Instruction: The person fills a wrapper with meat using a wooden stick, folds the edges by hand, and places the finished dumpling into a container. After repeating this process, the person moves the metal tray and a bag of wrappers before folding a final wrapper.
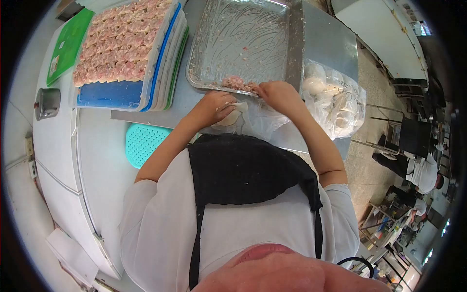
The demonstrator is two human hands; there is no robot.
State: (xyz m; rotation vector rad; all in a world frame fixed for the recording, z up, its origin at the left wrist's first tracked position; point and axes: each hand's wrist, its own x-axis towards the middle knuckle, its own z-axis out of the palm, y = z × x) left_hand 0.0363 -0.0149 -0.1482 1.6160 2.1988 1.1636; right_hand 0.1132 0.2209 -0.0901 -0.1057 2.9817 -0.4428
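My left hand [214,108] is closed, its fingers curled at the edge of a thin pale dough wrapper [232,118] by the near rim of the metal tray. My right hand [278,96] reaches over that rim with its fingers pressed together; what they hold, if anything, is hidden. Just left of its fingertips lies a small heap of pink minced meat [234,82] in the tray [243,41], whose bottom is smeared with residue. Under and between my hands spreads a clear plastic bag [265,121].
At left, a stack of plastic trays [111,95] carries rows of meat-filled dumplings on top. Beside it are a green lid [70,46] and a metal pot [47,103]. A bag of round white dough pieces [335,100] lies at right. A turquoise perforated stool [146,141] stands below. Other people are far right.
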